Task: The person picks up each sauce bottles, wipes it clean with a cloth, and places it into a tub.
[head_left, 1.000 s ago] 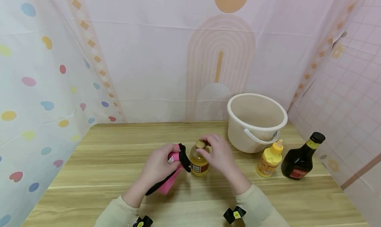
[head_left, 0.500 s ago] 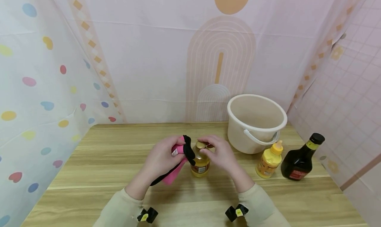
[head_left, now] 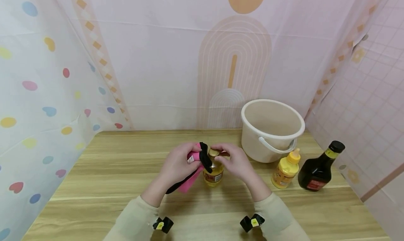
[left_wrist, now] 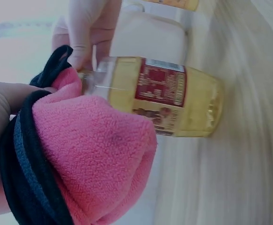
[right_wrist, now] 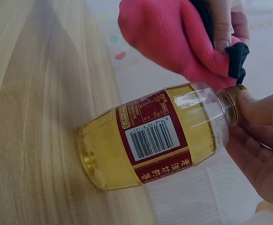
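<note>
Head view: a small bottle of yellow oil [head_left: 213,171] stands upright on the wooden bench [head_left: 104,171], about midway between its left and right edges and a little nearer the far edge than the near one. The right hand [head_left: 236,162] has its fingers [right_wrist: 256,105] curled round the gold cap [head_left: 214,152], thumb and fingertips pinching it from above. The left hand [head_left: 178,163] grips a bunched pink cloth with black trim [head_left: 197,165], fingers closed over it, and holds it against the bottle's left shoulder, just below the cap. In the right wrist view the bottle's base rests on the wood, its red label and barcode facing the camera, and the cloth [right_wrist: 174,37] touches the neck beside the cap [right_wrist: 232,105]. The left wrist view shows the pink cloth [left_wrist: 87,154] filling the near space, with the bottle [left_wrist: 160,96] just beyond it. Toward the far right corner sits a white bucket [head_left: 272,128] with its handle down, well apart from the hands. Near the right edge a yellow squeeze bottle [head_left: 285,169] and a dark sauce bottle [head_left: 318,169] stand side by side, close but not touching. The left half of the bench and the strip along the near edge are bare wood. Patterned curtains close the left, far and right sides.
</note>
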Demonstrator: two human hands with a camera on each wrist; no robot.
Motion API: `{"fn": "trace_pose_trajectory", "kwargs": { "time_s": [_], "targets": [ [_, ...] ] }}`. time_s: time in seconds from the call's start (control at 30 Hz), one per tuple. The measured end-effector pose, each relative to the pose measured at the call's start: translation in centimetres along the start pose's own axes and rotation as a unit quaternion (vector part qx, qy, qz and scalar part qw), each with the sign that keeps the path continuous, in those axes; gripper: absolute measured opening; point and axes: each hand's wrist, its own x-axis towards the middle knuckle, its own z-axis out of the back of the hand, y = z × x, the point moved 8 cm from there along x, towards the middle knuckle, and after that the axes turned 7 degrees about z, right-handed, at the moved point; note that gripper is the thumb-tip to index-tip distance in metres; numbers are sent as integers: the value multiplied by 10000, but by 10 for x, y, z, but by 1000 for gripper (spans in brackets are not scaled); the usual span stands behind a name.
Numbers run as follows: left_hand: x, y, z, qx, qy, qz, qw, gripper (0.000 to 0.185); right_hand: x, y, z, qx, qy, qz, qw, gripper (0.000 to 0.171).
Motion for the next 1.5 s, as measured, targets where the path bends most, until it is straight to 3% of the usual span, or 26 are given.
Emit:
{"fn": "trace_pose_trajectory", "kwargs": {
  "time_s": [0.23,0.43,0.87,1.23,1.5],
  "targets": [
    [0,7,-16,-381,161,184,9990,27,0,-2,-1,159,1,-81,9998,31],
    [-1,6,-21,-364,229,3,9991,27,0,-3,1,152,8,-117,9998,31],
    [-10,13,-22,-284,-17,291,9992,30,-1,-4,-1,75,84,-72,9999,31],
    [-19,23,-24,-449,-243,618,9968,29,-1,-4,-2,163,58,-40,9998,31],
    [-26,37,-32,-369,-101,1097,9932,29,0,-3,-1,133,96,-42,9999,30]
  ]
}}
